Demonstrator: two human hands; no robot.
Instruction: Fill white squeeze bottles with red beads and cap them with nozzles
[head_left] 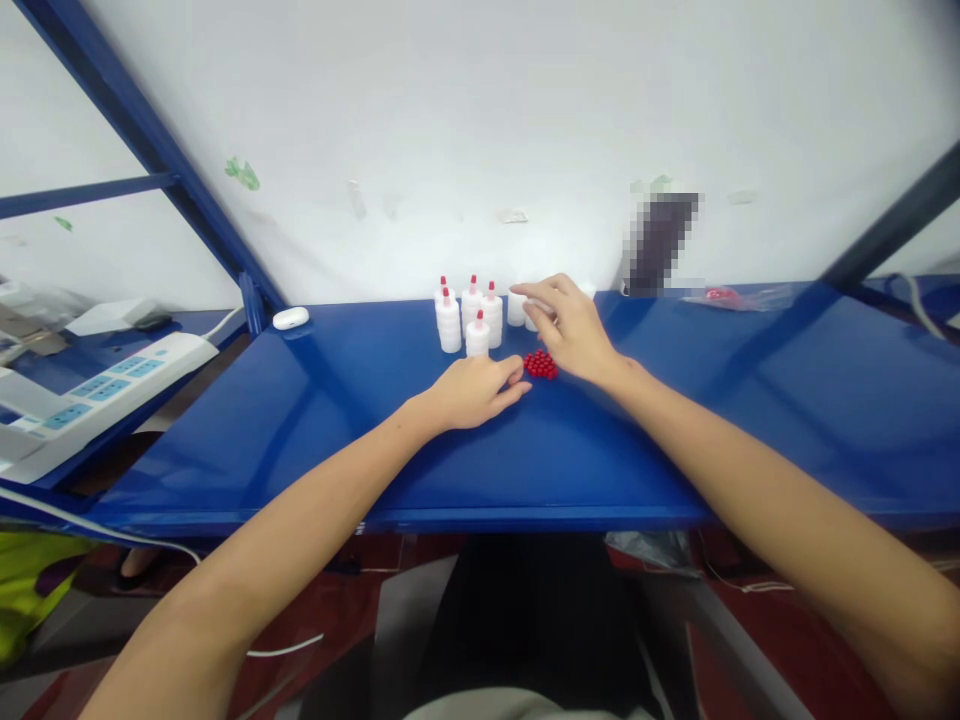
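Observation:
A small pile of red tips lies on the blue table between my two hands. My left hand rests low beside the pile, its index finger bent and the thumb apart from it; I see nothing held there. Above and right of the pile is my right hand, open, with fingers stretched to the left and thumb apart. Behind its fingers stand white bottles without visible red tips, partly hidden. Left of them, several white bottles stand upright with red tips. The nearest tipped bottle is just behind my left hand.
A white earbud case lies at the table's back left. A dark, blurred-out panel leans on the wall at the right, near a clear plastic bag with red contents. A white power strip is at far left.

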